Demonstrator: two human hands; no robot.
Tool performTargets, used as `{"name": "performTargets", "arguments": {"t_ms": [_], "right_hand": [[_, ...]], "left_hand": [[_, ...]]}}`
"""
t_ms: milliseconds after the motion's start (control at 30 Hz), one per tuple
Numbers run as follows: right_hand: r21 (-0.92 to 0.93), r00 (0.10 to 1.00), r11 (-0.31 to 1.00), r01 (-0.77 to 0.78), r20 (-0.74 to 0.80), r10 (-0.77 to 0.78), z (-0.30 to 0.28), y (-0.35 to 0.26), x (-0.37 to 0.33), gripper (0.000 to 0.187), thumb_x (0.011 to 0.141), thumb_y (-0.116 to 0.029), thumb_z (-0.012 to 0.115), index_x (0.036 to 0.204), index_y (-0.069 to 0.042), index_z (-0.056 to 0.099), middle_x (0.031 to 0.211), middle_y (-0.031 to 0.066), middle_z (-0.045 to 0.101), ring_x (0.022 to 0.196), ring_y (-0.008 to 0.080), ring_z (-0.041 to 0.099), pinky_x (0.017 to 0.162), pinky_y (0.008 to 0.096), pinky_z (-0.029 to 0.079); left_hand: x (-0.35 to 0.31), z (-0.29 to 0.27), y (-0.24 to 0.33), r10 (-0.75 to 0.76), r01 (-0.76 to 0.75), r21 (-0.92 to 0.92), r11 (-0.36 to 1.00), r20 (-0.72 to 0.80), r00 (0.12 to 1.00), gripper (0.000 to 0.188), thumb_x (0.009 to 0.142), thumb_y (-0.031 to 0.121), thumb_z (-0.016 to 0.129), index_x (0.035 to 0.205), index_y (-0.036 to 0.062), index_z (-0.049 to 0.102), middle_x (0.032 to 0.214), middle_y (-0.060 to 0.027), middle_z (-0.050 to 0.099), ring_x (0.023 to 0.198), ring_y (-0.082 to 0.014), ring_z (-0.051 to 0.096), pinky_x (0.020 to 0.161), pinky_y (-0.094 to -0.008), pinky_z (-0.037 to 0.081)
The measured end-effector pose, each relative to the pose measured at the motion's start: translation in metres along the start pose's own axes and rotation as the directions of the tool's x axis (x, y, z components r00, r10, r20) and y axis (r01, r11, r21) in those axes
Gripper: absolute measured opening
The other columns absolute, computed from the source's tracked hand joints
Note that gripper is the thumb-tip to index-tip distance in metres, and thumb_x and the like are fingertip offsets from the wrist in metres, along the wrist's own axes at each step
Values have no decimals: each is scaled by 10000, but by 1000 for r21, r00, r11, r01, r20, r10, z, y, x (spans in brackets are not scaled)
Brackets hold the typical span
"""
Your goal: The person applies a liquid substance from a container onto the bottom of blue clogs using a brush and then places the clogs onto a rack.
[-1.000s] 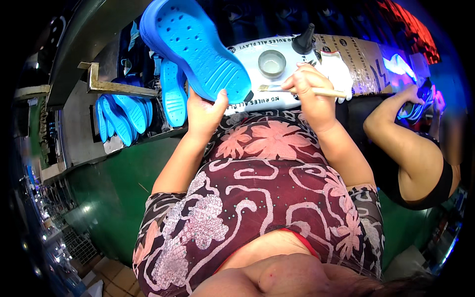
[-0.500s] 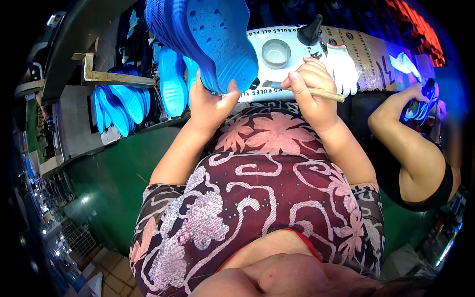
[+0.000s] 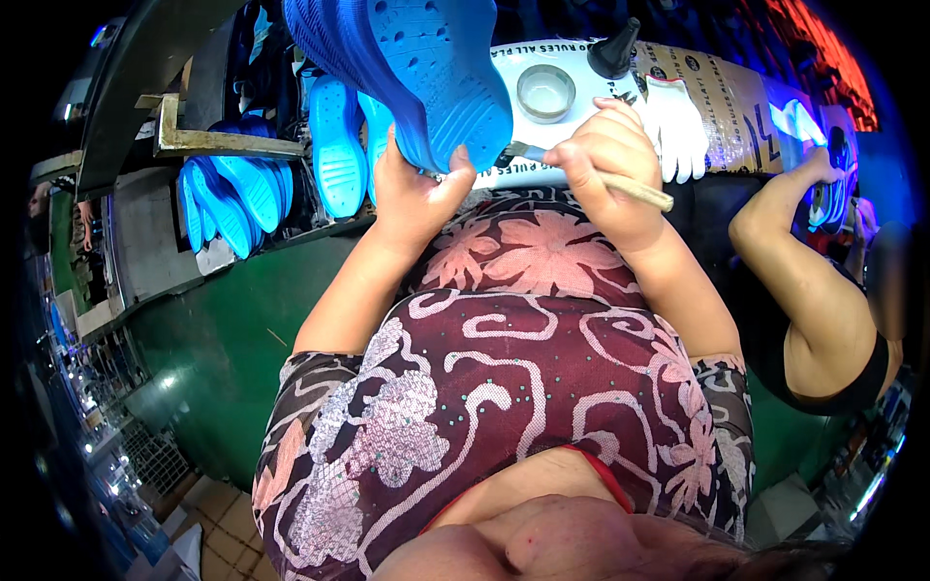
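White-covered surface (image 3: 536, 133) with bowl (image 3: 545, 94) | left hand (image 3: 415, 192) clasps blue sole (image 3: 455, 68) by near end | right hand (image 3: 612, 165) curls closed around wooden-handled brush (image 3: 639, 192)

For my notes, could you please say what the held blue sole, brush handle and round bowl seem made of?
The blue sole: probably moulded foam or rubber, softly satin, judging by its even colour and moulded ridges.
The brush handle: likely wood, plain-looking, given its tan colour.
The bowl: perhaps glass or plastic; its smooth, greyish wall looks translucent.
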State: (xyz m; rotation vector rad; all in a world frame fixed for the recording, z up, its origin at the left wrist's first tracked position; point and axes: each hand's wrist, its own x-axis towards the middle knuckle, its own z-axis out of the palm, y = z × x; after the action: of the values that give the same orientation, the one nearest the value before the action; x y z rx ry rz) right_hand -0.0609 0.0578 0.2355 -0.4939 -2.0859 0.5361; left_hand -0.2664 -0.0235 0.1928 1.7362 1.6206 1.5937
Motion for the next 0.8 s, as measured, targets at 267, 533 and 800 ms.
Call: {"name": "performTargets", "arguments": {"t_ms": [267, 533, 800], "right_hand": [[27, 998, 998, -60, 25, 59, -1, 1, -5, 199, 806, -167, 628, 634, -68, 627, 592, 38, 569, 575, 224, 533, 774, 372, 432], [-10, 999, 1000, -23, 27, 24, 6, -8, -1, 255, 831, -169, 601, 596, -73, 621, 582, 32, 561, 572, 222, 532, 785, 380, 428], [149, 993, 983, -108, -40, 115, 4, -8, 5, 250, 834, -157, 609, 604, -61, 620, 537, 35, 506, 524, 221, 464, 648, 334, 373]], "left_hand": [[4, 4, -3, 96, -98, -26, 995, -53, 994, 483, 685, -3, 658, 1116, -54, 446, 831, -143, 652, 691, -219, 663, 633, -297, 520], [8, 5, 3, 133, -134, -15, 991, -63, 989, 415, 697, -2, 657, 1066, -21, 469, 812, -123, 646, 670, -214, 658, 607, -288, 513], [7, 2, -5, 334, -329, 98, 939, -42, 942, 430, 682, 33, 689, 1071, 38, 507, 832, -110, 638, 698, -271, 646, 649, -329, 506]]}}
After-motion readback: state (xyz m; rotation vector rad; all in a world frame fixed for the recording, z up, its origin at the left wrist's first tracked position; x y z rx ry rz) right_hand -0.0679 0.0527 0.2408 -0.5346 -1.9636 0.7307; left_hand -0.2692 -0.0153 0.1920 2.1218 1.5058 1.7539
